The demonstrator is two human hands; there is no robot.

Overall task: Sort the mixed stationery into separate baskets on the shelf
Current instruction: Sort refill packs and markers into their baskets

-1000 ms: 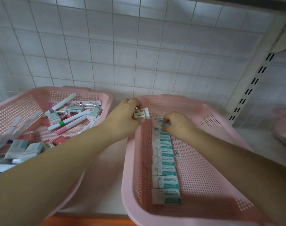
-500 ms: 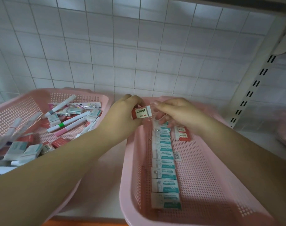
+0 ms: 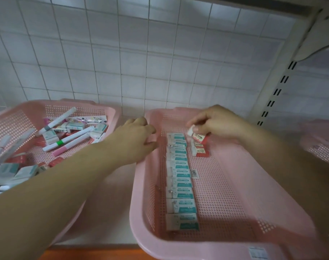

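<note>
Two pink mesh baskets stand on the shelf. The left basket (image 3: 13,117) holds mixed stationery: white markers (image 3: 69,139), teal erasers and red erasers. In the right basket (image 3: 141,184) a neat column of teal-sleeved erasers (image 3: 179,177) runs front to back, with a short stack of red-sleeved erasers (image 3: 200,150) beside its far end. My right hand (image 3: 216,124) pinches a red-sleeved eraser (image 3: 197,136) just above that red stack. My left hand (image 3: 137,136) rests on the right basket's left rim, fingers loosely bent and holding nothing.
A white tiled wall (image 3: 141,53) closes the back. A slotted white shelf upright (image 3: 280,87) rises at the right, with part of another pink basket (image 3: 321,147) beyond it. An orange shelf edge (image 3: 84,254) runs along the front.
The red eraser passed from my left hand to my right hand, which carried it right and down over the red stack. My left hand now holds nothing and rests at the basket rim.
</note>
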